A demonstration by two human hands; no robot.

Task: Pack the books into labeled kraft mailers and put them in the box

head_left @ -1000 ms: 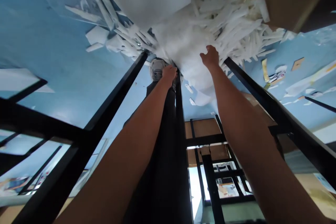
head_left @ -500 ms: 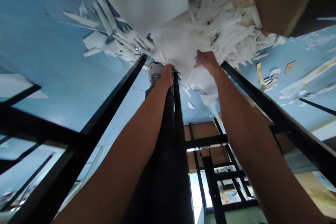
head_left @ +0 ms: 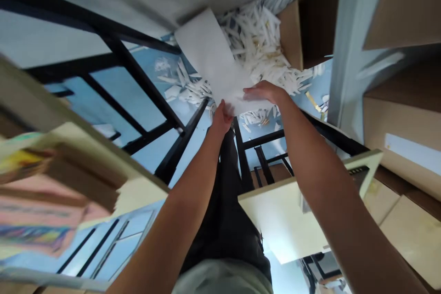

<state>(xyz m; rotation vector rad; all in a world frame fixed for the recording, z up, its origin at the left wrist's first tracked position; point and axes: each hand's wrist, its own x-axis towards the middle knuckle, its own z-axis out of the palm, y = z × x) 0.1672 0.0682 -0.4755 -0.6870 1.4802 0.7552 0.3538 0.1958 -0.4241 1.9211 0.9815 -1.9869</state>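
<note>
A large white sheet [head_left: 210, 50], smooth and bent across its middle, hangs in front of me above the floor. At its near left corner my left hand [head_left: 223, 118] is closed on the edge, thumb on top. My right hand [head_left: 268, 92] holds the sheet's right side, its fingers lying along the surface and its fingertips partly hidden. Beyond and below the sheet lies a heap of white strips [head_left: 258, 41], with more white strips [head_left: 188, 85] to the left.
An open cardboard box [head_left: 289, 36] stands beside the heap. Black metal frames [head_left: 148, 82] flank me. Pale tabletops sit low on both sides, the left tabletop [head_left: 138, 193] carrying a printed carton [head_left: 44, 211]. Brown cartons [head_left: 406, 133] are stacked at right.
My view has risen from floor level, bringing tabletops and cartons into sight. The white sheet has come up off the strips. My right hand, open before, now grips it.
</note>
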